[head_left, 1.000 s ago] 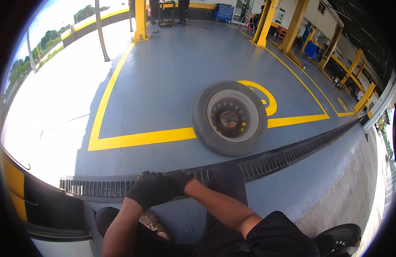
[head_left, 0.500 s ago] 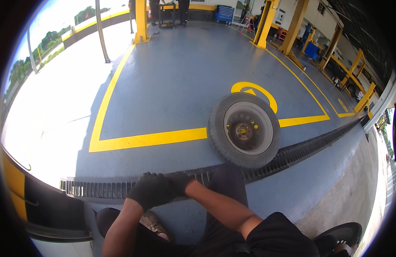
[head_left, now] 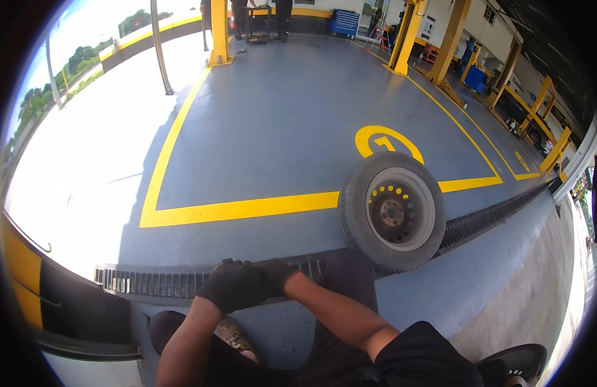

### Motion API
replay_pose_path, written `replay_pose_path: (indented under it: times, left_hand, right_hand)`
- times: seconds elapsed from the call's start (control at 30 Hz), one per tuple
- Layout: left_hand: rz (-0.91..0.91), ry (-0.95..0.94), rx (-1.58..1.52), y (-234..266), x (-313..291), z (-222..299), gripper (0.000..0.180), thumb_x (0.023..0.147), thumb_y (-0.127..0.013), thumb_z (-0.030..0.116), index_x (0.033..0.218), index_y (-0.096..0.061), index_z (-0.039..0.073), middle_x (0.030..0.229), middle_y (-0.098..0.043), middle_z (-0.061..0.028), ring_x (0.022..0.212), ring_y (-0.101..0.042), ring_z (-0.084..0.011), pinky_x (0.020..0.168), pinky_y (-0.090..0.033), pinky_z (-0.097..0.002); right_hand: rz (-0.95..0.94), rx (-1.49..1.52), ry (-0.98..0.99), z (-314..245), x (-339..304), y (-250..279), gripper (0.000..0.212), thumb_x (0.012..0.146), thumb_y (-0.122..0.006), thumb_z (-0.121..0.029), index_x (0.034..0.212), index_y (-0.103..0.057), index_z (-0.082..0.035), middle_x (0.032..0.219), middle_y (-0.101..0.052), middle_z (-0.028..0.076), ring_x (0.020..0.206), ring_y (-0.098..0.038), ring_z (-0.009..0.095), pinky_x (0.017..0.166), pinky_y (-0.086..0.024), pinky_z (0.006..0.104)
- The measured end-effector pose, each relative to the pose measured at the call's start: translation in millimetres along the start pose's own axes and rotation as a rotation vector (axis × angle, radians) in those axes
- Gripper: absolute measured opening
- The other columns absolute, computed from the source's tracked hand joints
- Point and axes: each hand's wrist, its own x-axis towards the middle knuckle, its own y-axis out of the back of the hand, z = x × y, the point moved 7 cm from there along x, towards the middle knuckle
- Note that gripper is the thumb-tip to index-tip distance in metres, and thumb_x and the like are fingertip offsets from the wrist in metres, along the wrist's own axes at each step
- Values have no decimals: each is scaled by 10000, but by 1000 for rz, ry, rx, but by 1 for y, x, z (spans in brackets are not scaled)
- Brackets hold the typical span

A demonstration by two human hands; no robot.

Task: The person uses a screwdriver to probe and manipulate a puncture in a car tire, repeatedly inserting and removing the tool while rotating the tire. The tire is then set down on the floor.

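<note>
Both my hands wear dark gloves and are closed together in front of my knees. My left hand (head_left: pixel 231 284) is curled in a fist, with its knuckles facing away from me. Pressed against it is my right hand (head_left: pixel 275 276), its fingers mostly hidden behind the left. Whatever they hold, if anything, does not show. Just beyond my right knee a wheel (head_left: pixel 354 216) stands on its tread, slightly tilted, its rusty steel rim and hub facing me. Neither hand touches it. The wheel's lower edge is close to my right leg.
A black drain grate (head_left: pixel 163 284) crosses the grey floor beyond my feet. Yellow lines (head_left: pixel 247 209) mark a bay, with yellow lift posts (head_left: pixel 219 32) behind. A blue tool cabinet (head_left: pixel 344 22) and people's legs (head_left: pixel 283 19) are far off. A black disc with holes (head_left: pixel 521 358) lies lower right.
The wheel has moved right and nearer to me, and its rim has turned, with more yellow showing through its holes. My hands stay clasped in nearly the same place. The view has shifted slightly.
</note>
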Motion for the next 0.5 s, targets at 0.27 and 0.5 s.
replay_pose_path:
  times: [0.27, 0.5]
  left_hand:
    - [-17, 21, 20, -5, 0, -3, 340, 873, -705, 411, 893, -707, 71, 891, -710, -141, 838, -722, -327, 819, -553, -441]
    - [-16, 34, 22, -1, -2, -2, 378, 873, -700, 435, 875, -697, 56, 875, -704, -146, 830, -721, -331, 815, -555, -440]
  right_hand:
    - [-79, -30, -24, -9, -7, 12, 450, 851, -676, -461, 1094, -728, -86, 1100, -739, 187, 1037, -710, 349, 935, -540, 438]
    - [-93, -10, -31, -7, -4, 8, 451, 847, -675, -462, 1095, -734, -89, 1106, -738, 188, 1041, -711, 348, 930, -545, 434]
